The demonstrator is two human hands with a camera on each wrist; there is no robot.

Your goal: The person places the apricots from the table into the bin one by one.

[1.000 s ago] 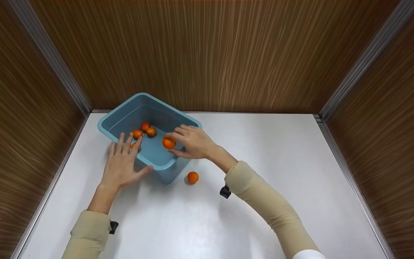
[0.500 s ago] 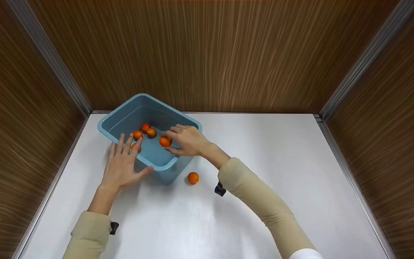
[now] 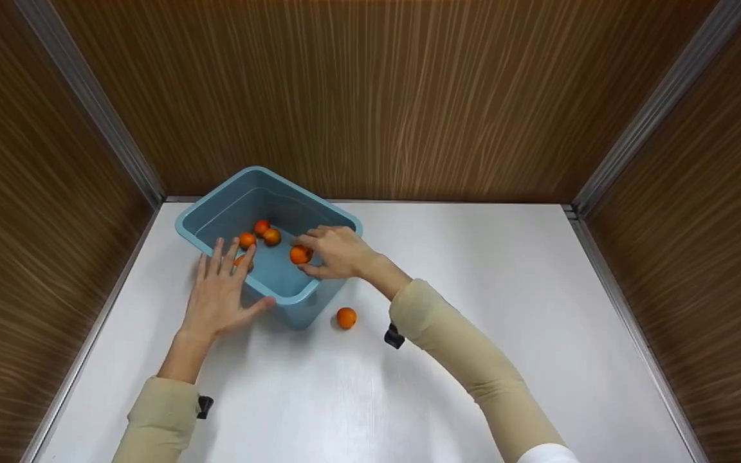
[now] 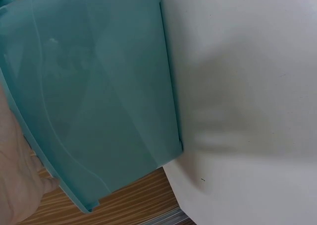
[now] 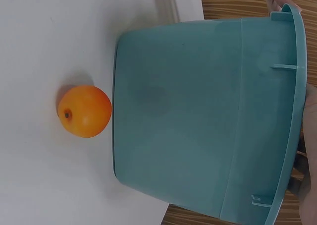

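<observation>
- Orange in your right hand: you pinch it between curled fingers and thumb, just above the inside of the blue tub, close to the tub's right wall.
- Your left hand lies flat with straight fingers against the tub's near-left wall, fingertips reaching over the rim, thumb against the side; it grips nothing.
- Inside the tub you have three more oranges grouped on the floor, and a fourth orange partly hidden behind your left fingers.
- One loose orange sits on the white table, just beside the tub's near corner; the right wrist view shows it almost touching the tub wall.
- Wood-grain panels wall in the table on three sides.
- Held fruit looks small, round, bright orange with a darker reddish patch, its skin smooth.
</observation>
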